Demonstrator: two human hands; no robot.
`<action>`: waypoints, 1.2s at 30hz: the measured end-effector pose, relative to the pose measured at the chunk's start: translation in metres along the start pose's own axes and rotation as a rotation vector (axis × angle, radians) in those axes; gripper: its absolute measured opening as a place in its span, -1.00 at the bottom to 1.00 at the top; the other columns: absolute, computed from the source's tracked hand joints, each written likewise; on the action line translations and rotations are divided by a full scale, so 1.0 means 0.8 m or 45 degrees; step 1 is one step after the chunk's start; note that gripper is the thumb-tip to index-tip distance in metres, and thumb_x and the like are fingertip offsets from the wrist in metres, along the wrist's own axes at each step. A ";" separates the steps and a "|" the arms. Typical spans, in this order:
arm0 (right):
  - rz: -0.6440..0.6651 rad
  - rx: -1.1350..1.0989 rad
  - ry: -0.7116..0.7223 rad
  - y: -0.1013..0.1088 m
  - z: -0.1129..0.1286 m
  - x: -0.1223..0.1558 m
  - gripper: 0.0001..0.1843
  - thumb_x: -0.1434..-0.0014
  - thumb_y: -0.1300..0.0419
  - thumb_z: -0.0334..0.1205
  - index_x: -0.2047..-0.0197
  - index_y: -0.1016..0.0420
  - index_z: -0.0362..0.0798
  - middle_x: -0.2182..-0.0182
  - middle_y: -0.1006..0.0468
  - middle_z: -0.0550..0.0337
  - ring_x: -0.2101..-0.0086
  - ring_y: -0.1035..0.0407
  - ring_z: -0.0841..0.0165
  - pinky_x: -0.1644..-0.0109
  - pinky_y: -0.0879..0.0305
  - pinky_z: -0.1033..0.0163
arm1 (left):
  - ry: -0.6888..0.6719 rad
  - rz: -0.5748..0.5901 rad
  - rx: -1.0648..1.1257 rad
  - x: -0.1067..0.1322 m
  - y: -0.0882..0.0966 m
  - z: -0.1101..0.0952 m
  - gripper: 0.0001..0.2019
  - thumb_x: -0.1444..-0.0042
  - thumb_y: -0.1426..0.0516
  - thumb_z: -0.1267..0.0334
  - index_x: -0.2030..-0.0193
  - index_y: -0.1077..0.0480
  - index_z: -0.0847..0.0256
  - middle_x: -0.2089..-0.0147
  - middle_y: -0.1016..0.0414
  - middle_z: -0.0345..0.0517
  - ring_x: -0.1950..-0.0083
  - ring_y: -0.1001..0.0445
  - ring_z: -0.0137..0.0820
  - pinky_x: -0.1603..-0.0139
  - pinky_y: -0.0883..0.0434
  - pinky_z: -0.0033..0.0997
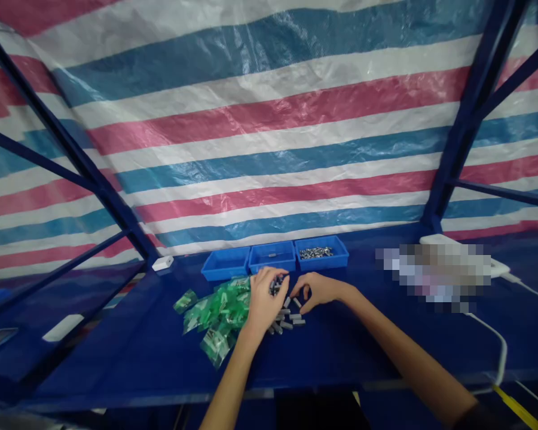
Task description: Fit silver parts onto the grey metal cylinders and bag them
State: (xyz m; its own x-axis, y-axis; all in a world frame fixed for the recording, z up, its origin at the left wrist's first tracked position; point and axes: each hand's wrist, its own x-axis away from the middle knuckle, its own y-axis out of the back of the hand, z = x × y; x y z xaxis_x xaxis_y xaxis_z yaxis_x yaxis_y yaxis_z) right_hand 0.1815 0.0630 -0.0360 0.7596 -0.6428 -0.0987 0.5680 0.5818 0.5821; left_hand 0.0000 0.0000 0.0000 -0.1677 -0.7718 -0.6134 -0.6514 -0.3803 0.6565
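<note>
My left hand (pixel 263 301) is curled around several small dark and silvery metal pieces (pixel 277 285), which show between its thumb and fingers. To the right, my right hand (pixel 319 289) hovers with thumb and fingers bent and a gap between their tips. Short grey cylindrical pieces (pixel 286 325) lie loose on the blue table below and between both hands. Left of my left hand, a heap of small green-and-clear plastic packets (pixel 219 309) spreads over the table, partly covered by that hand.
Three blue trays stand in a row behind the hands: the left tray (pixel 226 264), the middle tray (pixel 272 257) with a small piece inside, and the right tray (pixel 321 252) with many metal parts. A white adapter (pixel 162 263) sits left; white cables (pixel 502 343) run at right.
</note>
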 end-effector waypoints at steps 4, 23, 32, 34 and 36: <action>-0.126 0.076 0.061 -0.008 -0.006 -0.004 -0.62 0.22 -0.37 -0.06 0.27 -0.60 -0.02 0.39 -0.56 0.18 0.52 -0.38 0.43 0.50 -0.25 0.38 | -0.071 0.014 -0.062 -0.041 -0.011 -0.002 -0.85 -0.17 0.00 0.25 0.26 -0.39 0.14 0.30 -0.44 -0.21 0.22 -0.39 -0.42 0.05 -0.12 -0.31; -0.823 -0.155 0.229 0.009 0.027 -0.009 -0.55 0.11 -0.32 -0.08 0.11 -0.52 -0.04 0.28 -0.56 0.10 0.31 -0.42 0.34 0.50 -0.27 0.38 | 0.270 0.162 0.549 -0.041 -0.052 0.028 -0.67 -0.15 0.09 0.07 0.52 -0.21 0.21 0.51 -0.22 -0.25 0.42 -0.25 -0.44 0.36 -0.18 -0.49; -0.910 -0.291 0.105 0.000 0.025 -0.015 -0.67 -0.03 -0.19 -0.06 0.19 -0.56 -0.07 0.32 -0.60 0.11 0.47 -0.44 0.37 0.48 -0.38 0.30 | 0.223 0.265 0.673 -0.035 -0.054 0.033 -0.65 -0.15 0.11 0.14 0.57 -0.26 0.22 0.50 -0.24 -0.21 0.38 -0.26 -0.43 0.26 -0.19 -0.45; -0.923 -0.318 0.118 0.001 0.021 -0.016 -0.68 -0.02 -0.20 -0.06 0.22 -0.56 -0.08 0.35 -0.59 0.11 0.45 -0.44 0.36 0.49 -0.38 0.32 | 0.277 0.268 0.688 -0.034 -0.057 0.032 -0.64 -0.15 0.11 0.11 0.56 -0.27 0.23 0.50 -0.25 -0.22 0.39 -0.27 -0.43 0.27 -0.19 -0.44; -0.963 -0.361 0.121 0.001 0.018 -0.018 -0.68 0.02 -0.23 -0.05 0.26 -0.55 -0.09 0.40 -0.58 0.12 0.41 -0.44 0.33 0.50 -0.37 0.32 | 0.351 0.212 0.710 -0.034 -0.059 0.032 -0.62 -0.15 0.10 0.05 0.56 -0.25 0.22 0.54 -0.23 -0.24 0.42 -0.25 -0.44 0.30 -0.19 -0.45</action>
State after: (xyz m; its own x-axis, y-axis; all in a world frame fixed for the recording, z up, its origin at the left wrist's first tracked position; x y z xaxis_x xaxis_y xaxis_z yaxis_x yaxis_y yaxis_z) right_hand 0.1667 0.0659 -0.0227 0.1546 -0.8748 -0.4592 0.9873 0.1192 0.1053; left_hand 0.0161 0.0521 -0.0253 -0.1518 -0.9285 -0.3389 -0.9323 0.0206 0.3611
